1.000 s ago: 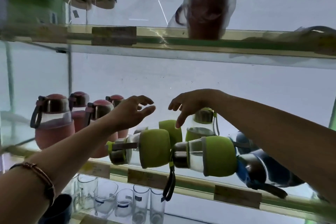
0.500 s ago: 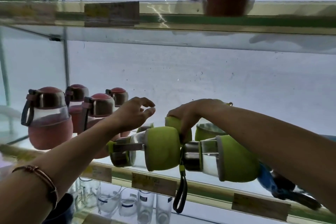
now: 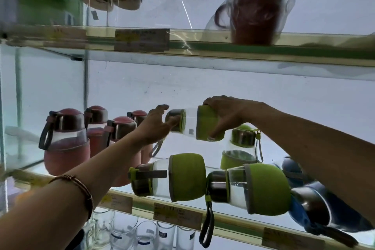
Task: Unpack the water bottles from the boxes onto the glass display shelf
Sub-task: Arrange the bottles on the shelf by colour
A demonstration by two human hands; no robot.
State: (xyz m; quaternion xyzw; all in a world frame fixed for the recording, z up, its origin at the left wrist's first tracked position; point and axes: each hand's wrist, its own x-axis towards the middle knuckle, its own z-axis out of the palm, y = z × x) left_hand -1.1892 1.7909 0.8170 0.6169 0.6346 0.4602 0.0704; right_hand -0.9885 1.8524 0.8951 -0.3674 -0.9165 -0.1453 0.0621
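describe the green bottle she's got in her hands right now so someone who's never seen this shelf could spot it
Find the middle glass shelf with pink bottles left, green ones in the centre. The held green bottle is lifted above it, lying sideways, steel cap pointing left. Unlike the two green bottles lying on the shelf's front edge, it is in both hands: right hand round its sleeve, left hand at the cap.

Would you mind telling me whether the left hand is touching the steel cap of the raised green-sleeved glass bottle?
Touching. The head view shows the left hand with fingers on the steel cap of the raised green-sleeved glass bottle.
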